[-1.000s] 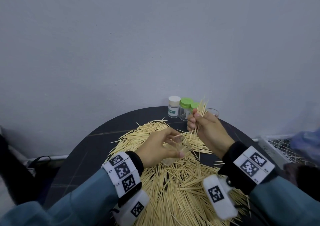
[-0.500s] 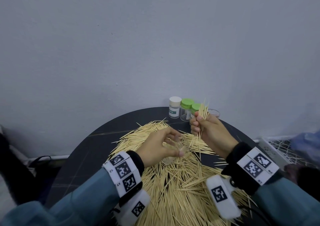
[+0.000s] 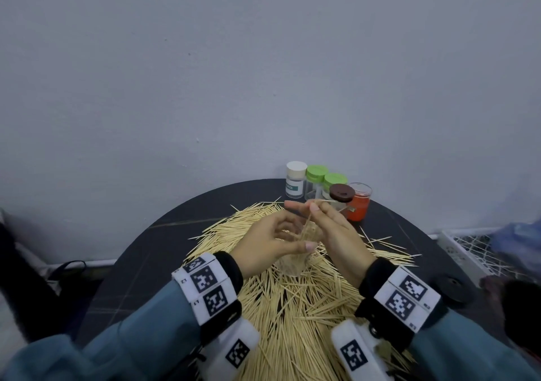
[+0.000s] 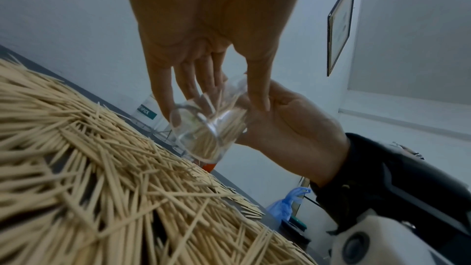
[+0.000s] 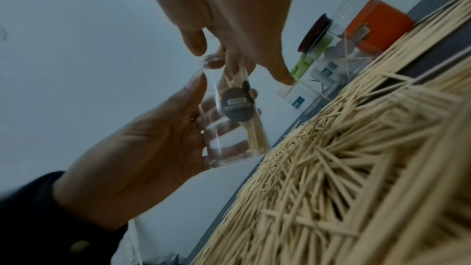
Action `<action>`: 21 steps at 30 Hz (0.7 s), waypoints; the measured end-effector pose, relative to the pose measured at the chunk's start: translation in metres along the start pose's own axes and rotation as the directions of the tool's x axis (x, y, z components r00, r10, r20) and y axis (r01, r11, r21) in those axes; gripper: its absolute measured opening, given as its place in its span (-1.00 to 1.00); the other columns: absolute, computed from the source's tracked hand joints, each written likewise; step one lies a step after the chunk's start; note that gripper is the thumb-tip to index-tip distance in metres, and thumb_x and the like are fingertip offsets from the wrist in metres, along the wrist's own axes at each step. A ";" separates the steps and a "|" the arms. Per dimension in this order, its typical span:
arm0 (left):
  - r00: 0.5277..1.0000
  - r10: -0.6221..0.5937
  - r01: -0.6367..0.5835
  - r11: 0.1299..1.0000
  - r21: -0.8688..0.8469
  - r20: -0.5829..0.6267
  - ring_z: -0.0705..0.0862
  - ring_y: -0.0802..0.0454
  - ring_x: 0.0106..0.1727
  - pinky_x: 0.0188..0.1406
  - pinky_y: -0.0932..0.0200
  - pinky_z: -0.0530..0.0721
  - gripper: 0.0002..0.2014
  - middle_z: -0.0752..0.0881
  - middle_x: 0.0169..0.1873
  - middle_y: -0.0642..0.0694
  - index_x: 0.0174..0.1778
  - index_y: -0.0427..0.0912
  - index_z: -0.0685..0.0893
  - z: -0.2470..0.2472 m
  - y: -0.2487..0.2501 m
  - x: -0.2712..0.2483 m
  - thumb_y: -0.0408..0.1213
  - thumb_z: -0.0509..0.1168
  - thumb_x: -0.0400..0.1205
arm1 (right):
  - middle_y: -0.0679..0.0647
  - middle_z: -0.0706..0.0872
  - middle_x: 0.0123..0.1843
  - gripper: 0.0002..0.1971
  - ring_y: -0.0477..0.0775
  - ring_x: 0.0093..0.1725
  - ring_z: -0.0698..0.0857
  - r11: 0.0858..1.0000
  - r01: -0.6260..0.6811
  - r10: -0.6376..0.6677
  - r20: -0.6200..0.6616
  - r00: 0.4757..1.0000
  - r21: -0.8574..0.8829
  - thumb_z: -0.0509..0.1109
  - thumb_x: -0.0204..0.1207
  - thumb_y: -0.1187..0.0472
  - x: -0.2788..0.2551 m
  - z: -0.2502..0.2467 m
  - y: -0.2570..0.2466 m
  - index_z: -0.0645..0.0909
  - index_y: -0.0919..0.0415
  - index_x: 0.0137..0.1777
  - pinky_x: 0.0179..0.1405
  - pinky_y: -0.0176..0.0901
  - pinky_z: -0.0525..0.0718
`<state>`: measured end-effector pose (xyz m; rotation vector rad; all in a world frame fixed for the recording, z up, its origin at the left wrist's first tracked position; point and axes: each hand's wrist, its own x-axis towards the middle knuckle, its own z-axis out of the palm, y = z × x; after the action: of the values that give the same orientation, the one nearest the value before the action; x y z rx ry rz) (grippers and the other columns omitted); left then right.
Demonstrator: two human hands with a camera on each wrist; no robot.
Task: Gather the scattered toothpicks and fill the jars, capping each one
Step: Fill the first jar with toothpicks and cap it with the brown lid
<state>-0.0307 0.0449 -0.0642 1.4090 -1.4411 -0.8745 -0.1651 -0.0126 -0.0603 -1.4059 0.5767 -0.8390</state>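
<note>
One clear jar (image 3: 292, 259) part-filled: my left hand (image 3: 270, 241) grips it, my right hand (image 3: 336, 231) pinches toothpicks (image 3: 304, 230) in; most toothpicks remain on desk (image 3: 140, 263).

We see pale, matt wooden toothpicks (image 3: 295, 316) heaped on a dark, smooth tabletop (image 3: 140, 252) with a faint sheen. The jar (image 4: 209, 128) is clear and glossy, glass or plastic, we cannot tell. Its neighbours carry smooth plastic-looking lids, green (image 3: 317, 171) and brown (image 3: 342, 191). Sleeves (image 3: 123, 339) look like soft matt cloth.
</note>
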 end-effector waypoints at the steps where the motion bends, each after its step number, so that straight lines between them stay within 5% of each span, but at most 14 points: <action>1: 1.000 -0.002 0.002 1.000 -0.007 -0.004 0.70 0.11 0.07 0.11 0.33 0.63 -0.61 0.71 -0.04 0.11 0.15 -0.11 0.60 0.000 0.000 0.000 -0.26 0.52 0.43 | -0.03 0.73 0.22 -0.62 0.01 0.33 0.61 1.000 0.003 -0.003 -0.007 1.000 -0.019 0.16 0.59 0.04 0.001 -0.002 0.000 0.52 0.36 0.17 0.49 0.24 0.36; 5: 1.000 -0.018 0.018 1.000 -0.009 -0.017 0.71 0.12 0.08 0.13 0.27 0.66 -0.55 0.72 0.05 0.00 0.21 -0.15 0.60 -0.002 0.000 0.000 -0.22 0.52 0.42 | -0.05 0.74 0.20 -0.72 -0.08 0.32 0.61 0.998 -0.012 0.011 -0.009 1.000 -0.063 0.09 0.68 0.10 0.002 -0.006 -0.001 0.57 0.24 0.00 0.49 0.12 0.33; 8: 0.999 -0.029 0.029 1.000 0.001 -0.019 0.70 0.13 0.07 0.16 0.20 0.67 -0.55 0.71 0.06 0.01 0.21 -0.12 0.60 -0.003 0.000 0.000 -0.21 0.52 0.42 | -0.01 0.75 0.19 -0.74 -0.15 0.26 0.64 0.994 -0.041 0.039 -0.022 0.999 -0.103 0.06 0.70 0.18 0.004 -0.011 -0.007 0.55 0.11 -0.12 0.21 -0.21 0.46; 11: 0.999 -0.029 0.030 0.999 0.024 -0.021 0.70 0.14 0.07 0.16 0.18 0.66 -0.56 0.71 0.06 0.04 0.21 -0.09 0.60 -0.004 0.001 0.000 -0.21 0.52 0.42 | 0.06 0.73 0.16 -0.86 -0.10 0.17 0.65 0.929 -0.077 0.060 -0.059 0.996 -0.361 0.14 0.66 0.32 0.011 -0.027 -0.013 0.51 0.14 -0.05 0.13 -0.27 0.52; 13: 0.999 -0.028 0.028 0.999 0.033 -0.025 0.69 0.14 0.08 0.12 0.21 0.67 -0.57 0.70 0.07 0.04 0.20 -0.06 0.60 -0.006 0.001 0.000 -0.20 0.51 0.43 | 0.07 0.66 0.21 -0.87 -0.04 0.19 0.61 0.700 -0.109 0.117 -0.037 0.992 -0.705 0.23 0.62 0.32 0.016 -0.043 -0.017 0.50 0.17 0.12 0.18 -0.26 0.50; 16: 0.999 -0.026 0.028 0.999 0.040 -0.026 0.67 0.17 0.07 0.00 0.35 0.64 -0.57 0.69 0.08 0.04 0.20 -0.05 0.58 -0.007 0.002 0.000 -0.22 0.50 0.43 | 0.13 0.49 0.45 -0.55 0.07 0.39 0.49 0.189 -0.136 0.357 -0.061 0.932 -0.972 0.33 0.57 0.24 0.021 -0.062 -0.016 0.34 0.20 0.44 0.31 -0.20 0.42; 18: 0.999 -0.025 0.026 0.999 0.045 -0.027 0.67 0.15 0.07 -0.01 0.37 0.63 -0.56 0.68 0.08 0.05 0.22 -0.07 0.59 -0.007 0.002 0.000 -0.23 0.51 0.43 | 0.15 0.34 0.56 -0.36 0.11 0.51 0.37 0.057 -0.165 0.489 -0.116 0.864 -0.985 0.37 0.55 0.20 0.020 -0.065 -0.016 0.17 0.21 0.57 0.42 -0.17 0.34; 21: 0.999 -0.027 0.029 0.998 0.059 -0.024 0.67 0.17 0.07 -0.02 0.37 0.63 -0.54 0.68 0.09 0.05 0.23 -0.09 0.59 -0.008 0.002 0.000 -0.22 0.51 0.43 | 0.12 0.20 0.64 -0.18 0.12 0.58 0.25 0.040 -0.180 0.597 -0.121 0.793 -0.983 0.41 0.51 0.13 0.022 -0.067 -0.016 -0.02 0.16 0.63 0.52 -0.08 0.24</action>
<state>-0.0242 0.0456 -0.0601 1.4821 -1.4432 -0.8364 -0.2065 -0.0706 -0.0491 -2.3276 1.3308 0.5084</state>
